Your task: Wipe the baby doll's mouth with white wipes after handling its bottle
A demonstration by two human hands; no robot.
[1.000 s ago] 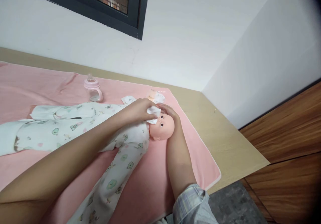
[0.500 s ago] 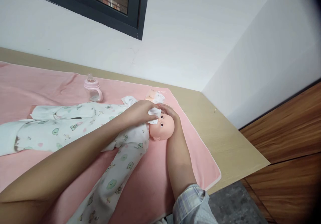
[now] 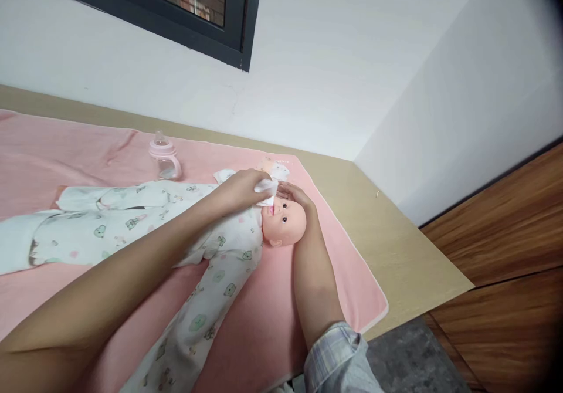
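A baby doll point(image 3: 285, 224) in a white printed sleepsuit point(image 3: 132, 220) lies on a pink blanket point(image 3: 272, 305), head to the right. My left hand point(image 3: 240, 189) is closed on a small white wipe point(image 3: 266, 187) held at the far cheek of the doll's face. My right hand point(image 3: 297, 196) cups the top of the doll's head, fingers curved round it. The doll's mouth and eyes show.
A pink baby bottle point(image 3: 162, 157) stands on the blanket behind the doll. A small white-and-pink item point(image 3: 277, 167) lies near the blanket's far corner. The beige tabletop point(image 3: 396, 246) ends at the right, with wooden flooring point(image 3: 505, 252) beyond. White walls and a dark window frame point(image 3: 176, 23) stand behind.
My left hand has slid the wipe up and away from the doll's mouth toward its far cheek, uncovering the mouth. My right hand has stayed on the head.
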